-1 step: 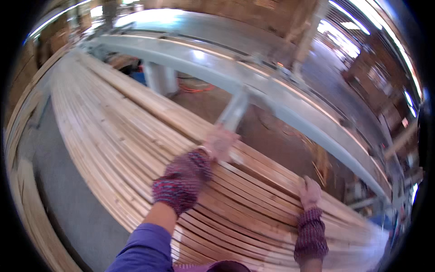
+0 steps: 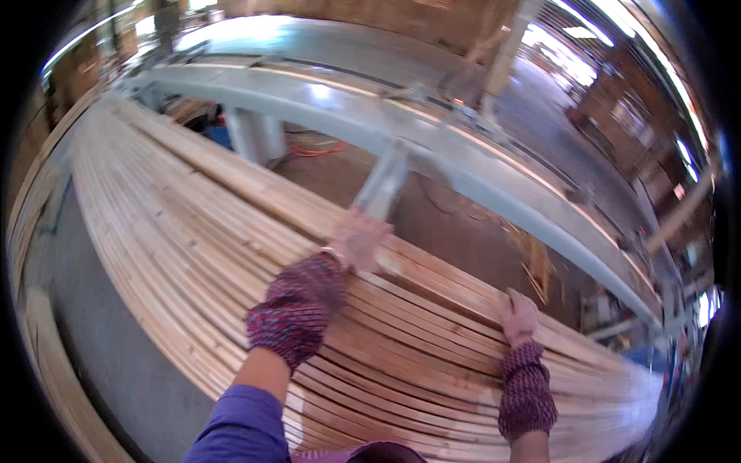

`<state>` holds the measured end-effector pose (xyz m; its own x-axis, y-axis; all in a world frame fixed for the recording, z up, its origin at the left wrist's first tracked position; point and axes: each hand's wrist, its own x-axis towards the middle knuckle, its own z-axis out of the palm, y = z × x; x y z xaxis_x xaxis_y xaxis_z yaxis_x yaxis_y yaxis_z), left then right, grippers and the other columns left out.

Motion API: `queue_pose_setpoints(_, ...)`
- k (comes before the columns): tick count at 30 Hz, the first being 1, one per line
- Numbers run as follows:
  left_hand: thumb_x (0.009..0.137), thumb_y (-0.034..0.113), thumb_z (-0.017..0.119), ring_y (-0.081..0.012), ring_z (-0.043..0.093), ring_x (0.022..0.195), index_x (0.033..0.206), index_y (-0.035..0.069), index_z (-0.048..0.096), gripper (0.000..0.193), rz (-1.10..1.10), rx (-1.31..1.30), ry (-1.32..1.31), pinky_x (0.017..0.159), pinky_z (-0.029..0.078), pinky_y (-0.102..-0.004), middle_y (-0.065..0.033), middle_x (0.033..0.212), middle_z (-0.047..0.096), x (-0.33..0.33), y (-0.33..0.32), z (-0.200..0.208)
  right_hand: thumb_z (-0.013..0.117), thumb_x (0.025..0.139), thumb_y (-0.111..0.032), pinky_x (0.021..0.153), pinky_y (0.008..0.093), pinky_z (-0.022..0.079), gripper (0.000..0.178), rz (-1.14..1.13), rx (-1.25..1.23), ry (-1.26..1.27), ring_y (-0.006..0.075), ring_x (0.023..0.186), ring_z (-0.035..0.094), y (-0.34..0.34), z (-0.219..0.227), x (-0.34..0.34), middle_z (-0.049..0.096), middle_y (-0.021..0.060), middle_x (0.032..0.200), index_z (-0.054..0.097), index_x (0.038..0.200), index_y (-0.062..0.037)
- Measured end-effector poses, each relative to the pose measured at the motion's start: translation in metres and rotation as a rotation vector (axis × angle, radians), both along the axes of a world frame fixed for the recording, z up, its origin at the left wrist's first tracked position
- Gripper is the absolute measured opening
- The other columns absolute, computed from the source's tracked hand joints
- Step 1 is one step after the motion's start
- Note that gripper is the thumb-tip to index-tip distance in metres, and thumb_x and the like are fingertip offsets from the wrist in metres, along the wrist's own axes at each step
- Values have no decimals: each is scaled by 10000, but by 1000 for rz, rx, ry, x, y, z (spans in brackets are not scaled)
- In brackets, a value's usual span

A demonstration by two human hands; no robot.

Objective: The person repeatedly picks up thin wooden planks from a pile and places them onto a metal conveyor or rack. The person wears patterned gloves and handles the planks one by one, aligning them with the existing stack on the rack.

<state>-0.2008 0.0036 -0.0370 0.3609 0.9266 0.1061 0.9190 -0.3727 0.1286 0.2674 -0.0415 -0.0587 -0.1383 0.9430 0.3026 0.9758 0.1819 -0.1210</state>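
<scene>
Long, narrow wooden boards point(image 2: 193, 231) lie side by side in front of me, running from far left to near right. A gap sets the farthest board point(image 2: 262, 185) apart from the rest on its left stretch. My left hand point(image 2: 359, 241) is closed over this board near the middle, its fingers somewhat blurred. Farther right, my right hand point(image 2: 520, 318) grips the same board, fingers curled over its far edge. Knitted red and purple covers wrap both wrists. The undersides of the fingers are hidden.
Beyond the boards runs a long grey metal frame point(image 2: 455, 170), with a brace point(image 2: 384, 185) reaching toward my left hand. An orange cable point(image 2: 316, 150) and wood scraps point(image 2: 536, 262) lie on the floor below. More lumber point(image 2: 65, 378) lies at the left.
The whole view has shifted slightly, so the boards and frame sit a little farther left. Both hands keep their places on the far board.
</scene>
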Motion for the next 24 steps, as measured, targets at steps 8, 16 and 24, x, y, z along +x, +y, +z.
queue_pose_setpoints(8, 647, 716, 803, -263, 478, 1414, 1490, 115, 518, 1074, -19, -129, 131, 1251, 216, -498, -94, 1471, 562, 13, 0, 10, 493, 1035, -439, 1022, 478, 474, 442, -107, -269, 45, 372, 1161, 642, -7, 35, -14, 711, 186, 1204, 690, 1247, -104)
queue_pose_setpoints(16, 638, 685, 825, -259, 481, 1406, 1471, 115, 523, 1054, -26, -107, 89, 1269, 192, -525, -68, 1457, 565, 21, 0, 10, 528, 985, -561, 1065, 476, 455, 679, -126, -282, 294, 415, 1244, 604, 68, 40, -48, 644, 265, 1332, 601, 1362, 0)
queue_pose_setpoints(24, 719, 700, 744, -235, 430, 1452, 1530, 110, 471, 1039, -20, -104, 197, 1273, 175, -509, -60, 1511, 532, 18, -1, 9, 642, 926, -474, 1021, 570, 465, 695, 38, 99, -302, 405, 1355, 528, 132, -21, -121, 521, 273, 1445, 505, 1403, 13)
